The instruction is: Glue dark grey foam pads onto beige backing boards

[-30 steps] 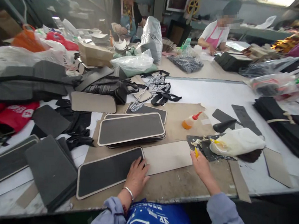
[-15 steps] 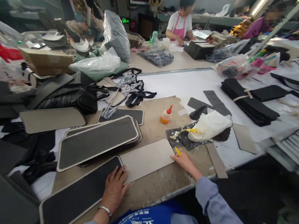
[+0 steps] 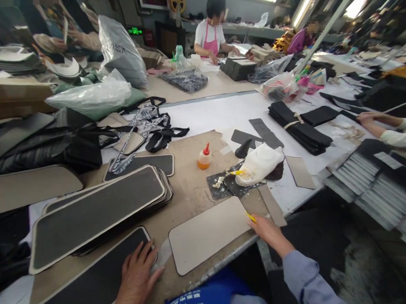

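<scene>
My left hand [image 3: 137, 277] lies flat, fingers spread, on the right end of a long dark panel [image 3: 93, 275] with a pale rim. My right hand [image 3: 269, 233] is closed around a thin yellow stick-like tool [image 3: 251, 217], of which only the tip shows. Its fingers also meet the right edge of a beige panel with rounded corners [image 3: 209, 235], lying at the table's front edge. A gap separates the beige panel from the dark one. Behind my left hand is a stack of similar dark, pale-rimmed panels [image 3: 99, 215].
A red-tipped bottle of orange liquid [image 3: 204, 157] stands mid-table. Right of it, a white container [image 3: 259, 164] lies over dark, glue-smeared scraps [image 3: 219, 184]. Banded black pieces [image 3: 300, 126] lie farther right. A co-worker's hand [image 3: 369, 118] reaches in at right; another person [image 3: 212, 33] works opposite.
The beige panel has slid right with my right hand, out from beside the dark panel's end. My left hand still rests on the dark panel. The view has swung right.
</scene>
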A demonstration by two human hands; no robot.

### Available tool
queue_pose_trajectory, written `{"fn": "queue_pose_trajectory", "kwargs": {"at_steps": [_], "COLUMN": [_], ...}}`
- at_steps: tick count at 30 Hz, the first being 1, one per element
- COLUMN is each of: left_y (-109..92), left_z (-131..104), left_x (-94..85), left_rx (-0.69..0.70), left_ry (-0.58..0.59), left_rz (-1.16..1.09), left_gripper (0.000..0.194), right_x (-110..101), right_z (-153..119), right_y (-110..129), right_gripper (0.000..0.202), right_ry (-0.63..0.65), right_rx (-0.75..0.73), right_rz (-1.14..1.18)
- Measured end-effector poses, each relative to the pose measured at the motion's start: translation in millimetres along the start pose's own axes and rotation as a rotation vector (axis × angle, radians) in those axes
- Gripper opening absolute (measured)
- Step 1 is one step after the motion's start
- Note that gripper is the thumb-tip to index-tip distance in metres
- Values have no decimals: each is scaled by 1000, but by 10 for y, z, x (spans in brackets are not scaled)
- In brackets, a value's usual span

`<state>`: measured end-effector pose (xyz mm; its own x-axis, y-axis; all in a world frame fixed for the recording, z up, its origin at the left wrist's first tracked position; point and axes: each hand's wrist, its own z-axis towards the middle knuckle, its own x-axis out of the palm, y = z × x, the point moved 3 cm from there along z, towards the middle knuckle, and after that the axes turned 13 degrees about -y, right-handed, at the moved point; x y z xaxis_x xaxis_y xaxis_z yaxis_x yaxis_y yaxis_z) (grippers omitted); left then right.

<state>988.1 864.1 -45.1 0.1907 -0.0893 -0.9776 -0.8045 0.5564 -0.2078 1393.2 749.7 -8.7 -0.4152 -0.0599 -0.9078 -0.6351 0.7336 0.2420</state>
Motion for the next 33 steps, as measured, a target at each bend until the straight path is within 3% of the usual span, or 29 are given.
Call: {"fn": "queue_pose_trajectory", "kwargs": {"at_steps": [3, 7, 10, 13, 19, 25, 30, 33], "left_y": [-122, -349, -447, -485, -538, -567, -552, -551], "left_z": [3, -28, -42, -35, -9, -4, 19, 24], "left_x": [49, 152, 190, 175, 131, 120, 123, 115], "left_rx": [66, 211, 260, 304, 305, 303, 366, 384], "left_ry": [-102, -198, -282, -375, -460, -488, -549, -566], "left_rz": [-12, -58, -31, 22, 27, 28, 41, 36], "left_gripper": [47, 44, 42, 42, 40, 38, 38, 40], "right_x": [-291, -773, -975, -995, -969, -1077, -876, -770], "right_z": [92, 287, 435, 548, 604, 609, 761, 856], "right_y": [25, 247, 387, 421, 400, 500, 574, 537], "right_gripper": [28, 52, 57, 53, 44, 36, 27, 22], "right_ry": [-177, -514, -592, -591, -708, -734, -689, -670], "right_rx": [28, -49, -78, -40, -312, -428, -632, -682], "right_rz": [-59, 304, 510, 589, 381, 325, 235, 210]}}
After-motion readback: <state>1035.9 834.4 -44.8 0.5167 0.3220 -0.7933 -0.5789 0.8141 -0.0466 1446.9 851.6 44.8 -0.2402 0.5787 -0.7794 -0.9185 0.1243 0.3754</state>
